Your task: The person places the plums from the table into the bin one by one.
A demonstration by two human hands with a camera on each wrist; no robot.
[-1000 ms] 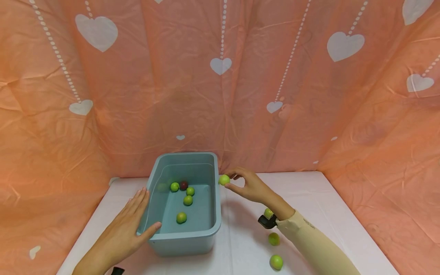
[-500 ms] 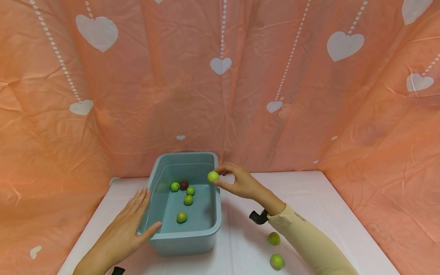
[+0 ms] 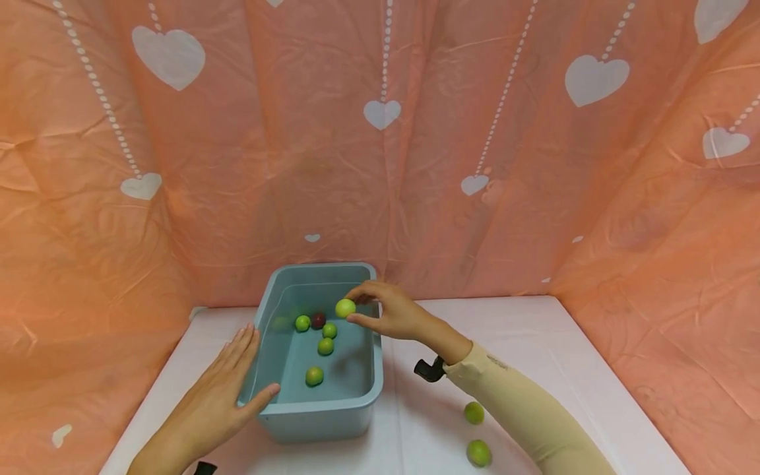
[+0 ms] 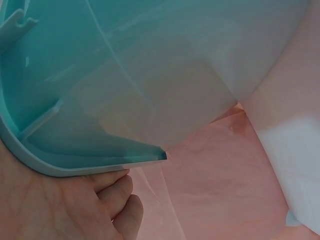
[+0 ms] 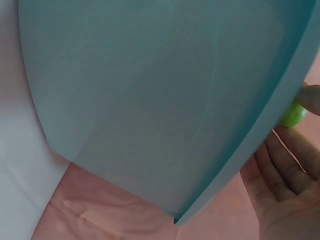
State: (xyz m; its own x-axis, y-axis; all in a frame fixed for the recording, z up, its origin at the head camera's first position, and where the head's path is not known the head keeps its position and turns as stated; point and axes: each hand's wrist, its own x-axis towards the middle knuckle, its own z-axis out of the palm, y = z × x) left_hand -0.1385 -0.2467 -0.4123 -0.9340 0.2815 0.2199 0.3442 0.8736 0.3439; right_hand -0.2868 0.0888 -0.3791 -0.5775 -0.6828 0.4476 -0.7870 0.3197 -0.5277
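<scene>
Your right fingertips (image 3: 356,310) pinch a small round yellow-green fruit (image 3: 345,308), thumb below and fingers curled over it, while the fingers of your left hand (image 3: 222,389) lie straight and flat against the tub's side, gripping nothing. Behind everything, filling the upper frame, hangs a wrinkled orange plastic backdrop printed with white hearts (image 3: 534,165). Below it the white table (image 3: 570,356) runs across the bottom of the head view. On it, lower centre, stands the rectangular pale blue plastic tub (image 3: 373,382); your left hand presses its left wall, with the thumb hooked over the near rim. Your right hand (image 3: 386,315) reaches in over the tub's right rim, so the pinched fruit hangs above the far right of the tub's inside. Your beige sleeve (image 3: 522,415) runs off to the lower right. Inside the tub lie four more green fruits (image 3: 314,376) and one dark red fruit (image 3: 318,320). Two further green fruits (image 3: 477,452) rest on the table at the lower right, beside your sleeve.
</scene>
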